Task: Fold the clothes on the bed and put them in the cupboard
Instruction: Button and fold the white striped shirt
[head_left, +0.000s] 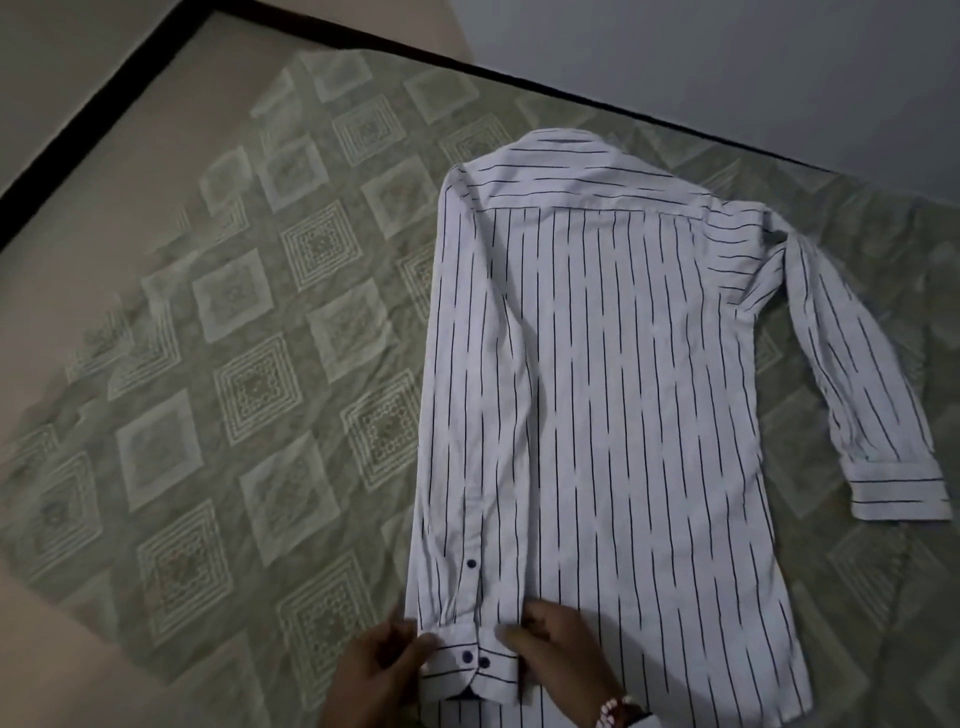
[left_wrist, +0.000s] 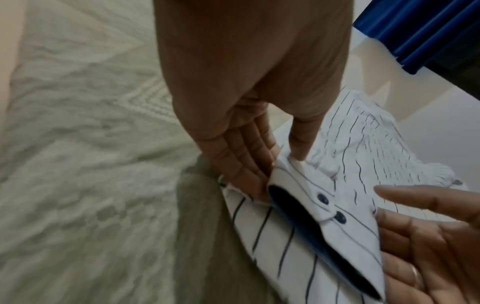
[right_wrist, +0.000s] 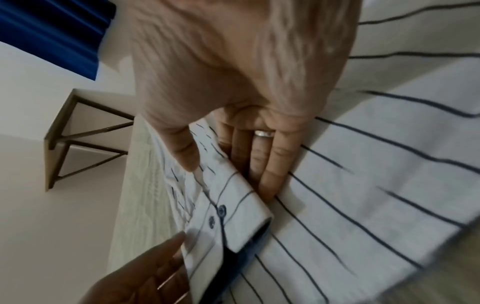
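A white shirt with thin dark stripes lies back up on the bed's patterned green cover. One sleeve is folded down along its left side and ends in a buttoned cuff near me. My left hand pinches the cuff's left end, thumb on top and fingers underneath. My right hand pinches the cuff's right end, with its thumb on the sleeve and its fingers flat on the shirt body. The other sleeve lies spread out to the right.
A black edge borders the bed at the far left and back, with a pale wall beyond. A blue curtain and a wooden frame show in the right wrist view. Open bed cover stretches left of the shirt.
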